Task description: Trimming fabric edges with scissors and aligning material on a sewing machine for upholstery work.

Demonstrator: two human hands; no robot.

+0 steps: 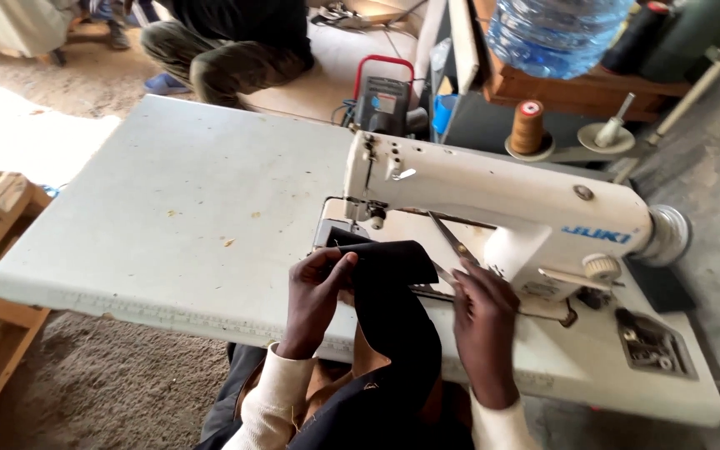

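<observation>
My left hand [317, 292] pinches the near edge of a strip of black fabric [393, 287] that lies on the bed of a white sewing machine [493, 196] and hangs down into my lap. My right hand [483, 321] rests on the table just right of the fabric and holds a pair of scissors [453, 242], blades pointing up toward the machine arm. The needle area [370, 218] sits just beyond the fabric's far end.
The machine is set into a white table [177, 208] with a ruler strip along its near edge. A brown thread cone [527, 127] stands behind the machine. A big water bottle [553, 33] sits on a wooden shelf. Another person [227, 46] crouches beyond the table.
</observation>
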